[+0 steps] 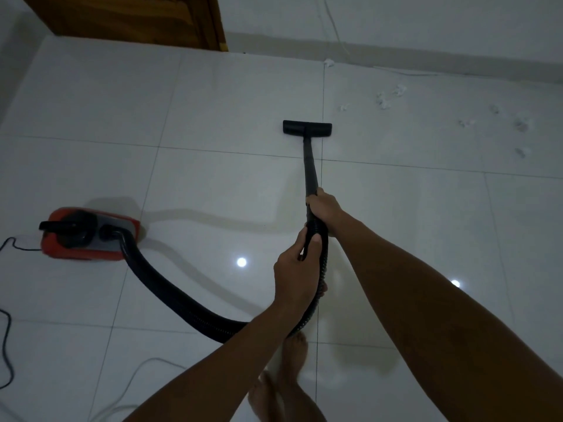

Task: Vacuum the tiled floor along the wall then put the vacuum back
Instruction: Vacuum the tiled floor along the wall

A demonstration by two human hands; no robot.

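Observation:
A red canister vacuum point(88, 234) sits on the white tiled floor point(213, 117) at the left. Its black ribbed hose point(170, 296) curves across the floor up to a black wand point(309, 166). The wand ends in a flat black floor nozzle point(307, 128) resting on the tiles short of the wall. My right hand point(324, 208) grips the wand's lower end. My left hand point(297, 269) grips the hose just behind it. Several white fluff scraps point(384, 99) lie on the tiles to the right of the nozzle, near the wall.
A wooden door point(128, 19) stands at the back left. The white wall's skirting point(426, 56) runs along the back, with a thin white cable point(405, 73) beside it. A black power cord point(9, 336) trails at the left edge. My bare feet point(283, 376) stand below the hands.

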